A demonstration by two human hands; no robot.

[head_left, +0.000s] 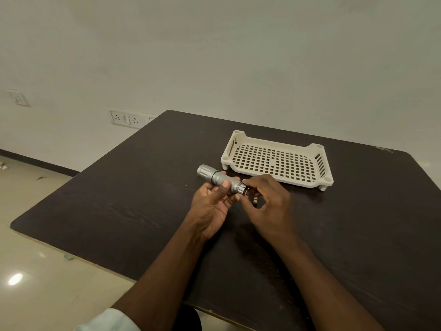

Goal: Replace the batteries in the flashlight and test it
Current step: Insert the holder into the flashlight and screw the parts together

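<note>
The flashlight lies across the left hand above the dark table, thumb and fingers wrapped round its barrel. The right hand curls its fingers at the tail end. A white perforated tray sits just behind.

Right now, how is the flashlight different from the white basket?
The flashlight is a silver metal tube; the white basket is a flat plastic tray full of square holes. The flashlight is held up in the left hand, with the right hand at its tail end; the basket stands untouched on the table. The flashlight looks much smaller. Both are over the dark table.
</note>
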